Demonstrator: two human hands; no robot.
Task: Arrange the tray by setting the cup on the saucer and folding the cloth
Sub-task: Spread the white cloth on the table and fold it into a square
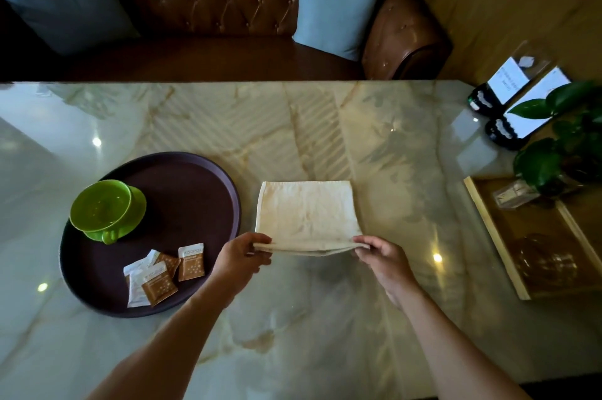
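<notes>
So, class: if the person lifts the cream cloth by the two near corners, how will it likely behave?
The cloth probably droops between the left hand and right hand: its pinched edge already sags. It looks light, and the folded layers may slide apart.

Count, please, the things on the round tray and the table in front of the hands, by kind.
Cup: 1
Saucer: 1
Sachets: 4, as far as the overlap shows
Cloth: 1, pinched by left hand and right hand
Tray: 1
Total: 8
</notes>
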